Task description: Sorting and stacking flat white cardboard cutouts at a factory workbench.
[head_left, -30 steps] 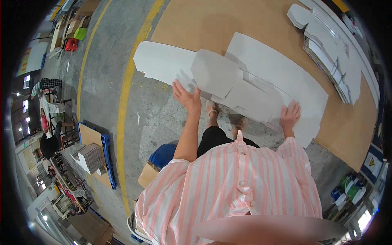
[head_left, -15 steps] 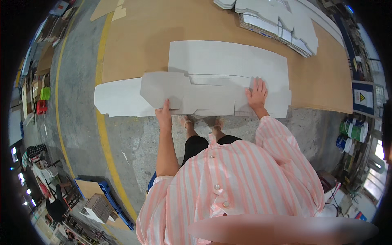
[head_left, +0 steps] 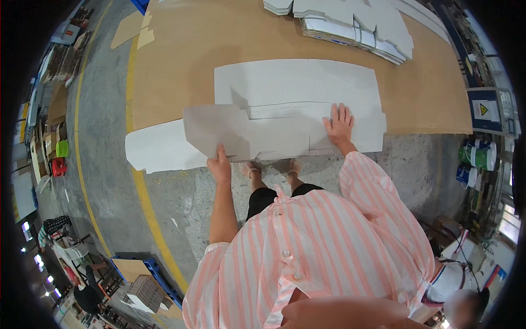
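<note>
A large white cardboard blank with cut edges lies along the near edge of a brown board surface. On top of it is a greyer cardboard piece, whose left end is a broad, angled panel. My left hand pinches that panel's lower edge, thumb on top and fingers hidden underneath. Further right, my right hand rests flat on the cardboard with its fingers stretched out. Whether the greyer piece is joined to the white blank cannot be made out. A white cardboard end sticks out at the left.
Bundled white cardboard blanks are stacked at the far right of the brown board. Small brown cardboard pieces lie at its far left corner. A blue-framed cart with a bundle on it stands at lower left. Paint-like buckets are at right.
The whole view has shifted and tilted slightly. Both hands keep their places on the cardboard, the left still pinching the panel's edge and the right still flat.
</note>
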A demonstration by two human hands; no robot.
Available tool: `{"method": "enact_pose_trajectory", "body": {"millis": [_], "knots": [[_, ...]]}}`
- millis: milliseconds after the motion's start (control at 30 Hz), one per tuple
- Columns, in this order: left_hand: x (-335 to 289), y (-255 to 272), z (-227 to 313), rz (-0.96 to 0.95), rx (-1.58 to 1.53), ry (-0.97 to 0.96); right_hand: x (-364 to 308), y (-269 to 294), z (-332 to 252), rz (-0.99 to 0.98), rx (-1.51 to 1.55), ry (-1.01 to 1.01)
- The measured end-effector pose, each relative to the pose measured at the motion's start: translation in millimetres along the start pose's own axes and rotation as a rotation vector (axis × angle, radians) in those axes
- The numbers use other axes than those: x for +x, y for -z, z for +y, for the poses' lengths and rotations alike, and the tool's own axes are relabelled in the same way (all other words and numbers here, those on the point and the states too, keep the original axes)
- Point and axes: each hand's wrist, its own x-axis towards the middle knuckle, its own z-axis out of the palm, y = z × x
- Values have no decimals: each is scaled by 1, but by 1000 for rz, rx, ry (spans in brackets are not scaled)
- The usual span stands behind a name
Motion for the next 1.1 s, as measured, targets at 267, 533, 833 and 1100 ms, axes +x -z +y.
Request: {"method": "enact_pose_trajectory", "body": {"millis": [267,533,833,1100], "knots": [[6,2,1,12,-389,102,0,2,0,-10,-17,-6],[7,5,9,33,-687,338,1,3,3,-16,-28,-10],[11,1,1,88,-692,317,1,4,5,0,-27,-15],[6,1,-5,55,-139,32,2,5,7,13,-9,-9]]}}
